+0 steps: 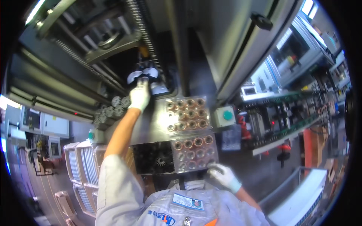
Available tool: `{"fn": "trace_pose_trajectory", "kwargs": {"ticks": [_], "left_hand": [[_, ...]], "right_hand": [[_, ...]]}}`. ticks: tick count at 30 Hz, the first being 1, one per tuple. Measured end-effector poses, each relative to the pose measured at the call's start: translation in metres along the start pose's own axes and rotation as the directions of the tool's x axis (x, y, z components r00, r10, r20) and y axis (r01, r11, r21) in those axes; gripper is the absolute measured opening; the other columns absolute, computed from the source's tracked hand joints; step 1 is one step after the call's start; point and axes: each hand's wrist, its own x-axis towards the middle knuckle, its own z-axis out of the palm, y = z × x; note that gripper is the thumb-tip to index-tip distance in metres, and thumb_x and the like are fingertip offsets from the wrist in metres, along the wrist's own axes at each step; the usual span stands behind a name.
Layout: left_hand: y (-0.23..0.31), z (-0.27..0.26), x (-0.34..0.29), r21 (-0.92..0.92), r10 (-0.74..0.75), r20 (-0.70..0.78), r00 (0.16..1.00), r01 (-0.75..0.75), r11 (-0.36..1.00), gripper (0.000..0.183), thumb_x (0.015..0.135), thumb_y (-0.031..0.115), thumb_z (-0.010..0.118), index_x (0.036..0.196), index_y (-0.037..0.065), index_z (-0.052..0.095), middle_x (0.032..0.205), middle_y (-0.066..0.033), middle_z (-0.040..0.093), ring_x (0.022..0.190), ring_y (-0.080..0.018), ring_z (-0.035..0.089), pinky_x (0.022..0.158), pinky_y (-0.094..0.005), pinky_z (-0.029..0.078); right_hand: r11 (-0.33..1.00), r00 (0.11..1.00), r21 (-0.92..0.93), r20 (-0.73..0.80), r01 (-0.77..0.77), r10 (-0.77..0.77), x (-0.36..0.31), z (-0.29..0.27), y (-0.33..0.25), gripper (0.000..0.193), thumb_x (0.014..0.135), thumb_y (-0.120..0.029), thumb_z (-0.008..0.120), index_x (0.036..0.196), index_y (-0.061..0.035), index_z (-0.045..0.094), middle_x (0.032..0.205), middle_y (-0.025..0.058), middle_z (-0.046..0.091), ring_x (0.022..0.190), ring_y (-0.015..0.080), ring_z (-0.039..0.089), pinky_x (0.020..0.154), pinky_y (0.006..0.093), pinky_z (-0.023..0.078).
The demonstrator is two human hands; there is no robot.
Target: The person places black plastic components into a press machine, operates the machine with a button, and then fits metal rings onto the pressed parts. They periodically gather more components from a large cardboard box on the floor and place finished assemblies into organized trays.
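Note:
My left hand (140, 95), in a white glove, is stretched far out into the open machine, with its fingers on a pale rounded part (143, 75) held in the fixture there. My right hand (224, 176), also gloved, rests at the near right corner of a clear tray (193, 152) of copper-wound round parts and grips its edge. A second clear tray (186, 113) of the same copper parts lies just beyond it. A black tray (154, 158) with a metal toothed part sits to the left of the near tray.
Several grey gear-like discs (111, 109) lie in a row left of my outstretched arm. A green push button (227, 115) sits in a box right of the trays. White stacked racks (85, 165) stand at lower left. A conveyor line (286, 124) runs at right.

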Motion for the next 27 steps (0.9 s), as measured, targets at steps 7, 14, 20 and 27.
{"fn": "trace_pose_trajectory", "kwargs": {"ticks": [7,14,20,27], "left_hand": [[-0.034,-0.034,-0.028,-0.005,-0.039,0.062,0.997,0.04,0.999,0.048,0.095,0.02,0.054,0.14,0.003,0.052,0.143,-0.0308,0.05,0.106,-0.0426,0.067,0.089,-0.0501,0.055],[-0.141,-0.14,-0.2,-0.063,-0.495,-0.245,0.833,0.496,0.866,0.054,0.09,0.001,0.047,0.144,-0.001,0.05,0.147,-0.0258,0.05,0.134,-0.0403,0.052,0.116,-0.0435,0.039],[-0.212,-0.116,-0.29,0.258,-0.366,0.134,0.921,0.325,0.91,0.059,0.084,-0.002,0.047,0.142,-0.004,0.05,0.152,-0.0218,0.047,0.143,-0.0387,0.04,0.119,-0.0498,0.03],[-0.197,-0.125,-0.278,-0.602,-0.626,0.072,0.777,0.534,0.593,0.059,0.101,0.023,0.059,0.151,-0.002,0.04,0.142,-0.0247,0.054,0.125,-0.0355,0.057,0.106,-0.0455,0.045]], "right_hand": [[0.995,0.99,-0.022,0.102,0.096,-0.093,-0.004,0.019,-0.038,0.035,0.1,-0.012,0.063,0.132,0.0019,0.06,0.109,0.0089,0.073,0.093,0.0115,0.066,0.081,0.0276,0.055],[0.913,0.951,-0.274,0.155,0.303,-0.269,0.023,0.055,-0.073,0.035,0.098,-0.013,0.065,0.129,0.0023,0.063,0.114,0.0124,0.072,0.102,0.0153,0.067,0.09,0.0304,0.054],[0.795,0.855,-0.368,0.395,0.482,-0.336,0.049,0.107,-0.092,0.035,0.097,-0.021,0.065,0.126,-0.0012,0.064,0.119,0.0177,0.07,0.108,0.0292,0.068,0.094,0.0372,0.053],[0.789,0.905,-0.444,0.247,0.424,-0.347,0.034,0.082,-0.056,0.043,0.099,-0.034,0.062,0.131,-0.0052,0.062,0.125,0.0202,0.067,0.118,0.0358,0.063,0.1,0.0428,0.05]]}}
